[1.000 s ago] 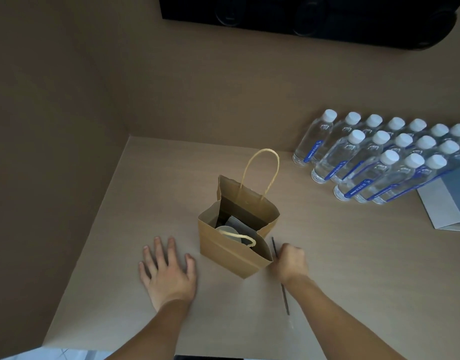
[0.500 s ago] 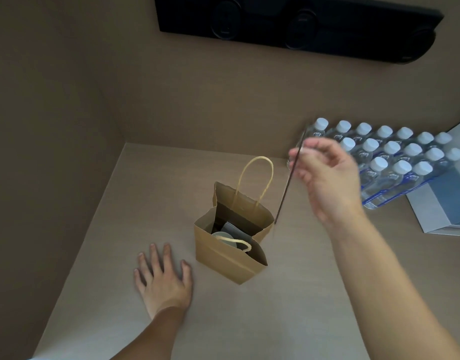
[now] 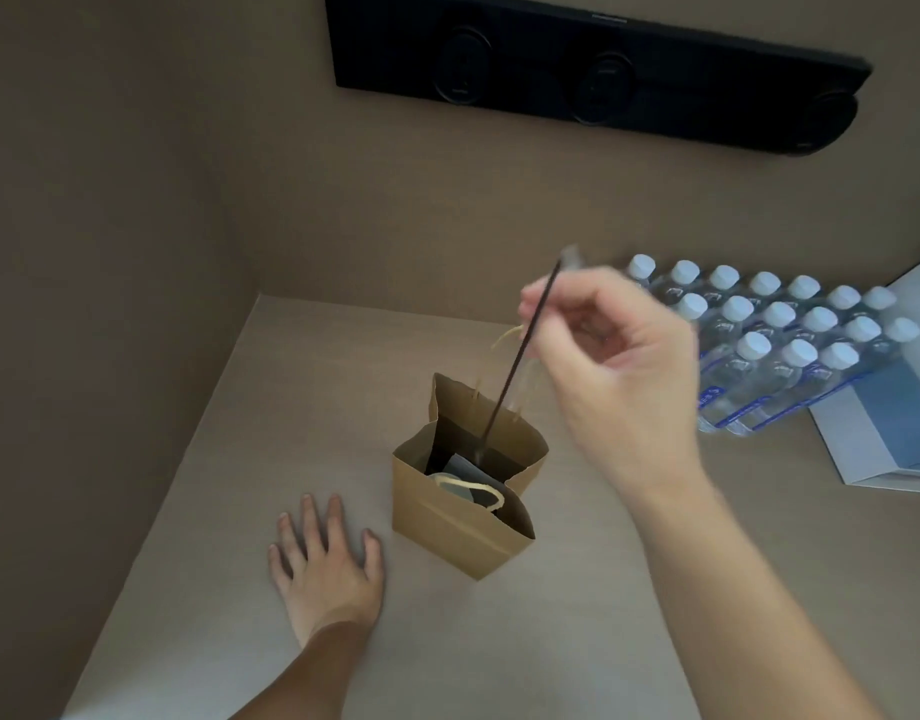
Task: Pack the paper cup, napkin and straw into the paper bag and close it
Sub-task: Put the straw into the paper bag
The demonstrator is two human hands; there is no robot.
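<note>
A brown paper bag [image 3: 450,527] stands open on the table, one rope handle up, the other drooping over its mouth. Inside I make out the round rim of the paper cup [image 3: 460,491] and a grey folded napkin [image 3: 460,466]. My right hand [image 3: 611,356] hovers above the bag, pinching a thin dark straw [image 3: 520,356] that slants down, its lower tip just inside the bag's mouth. My left hand [image 3: 325,569] lies flat on the table just left of the bag, fingers spread, holding nothing.
Several rows of small water bottles [image 3: 790,345] lie at the back right, beside a white and blue box [image 3: 894,433]. Brown walls close the table on the left and back. A black panel [image 3: 598,75] hangs on the back wall.
My right hand picked the straw up from the table beside the bag, lifted it, and has brought it over the bag so its tip enters the opening. The left hand stayed flat.
</note>
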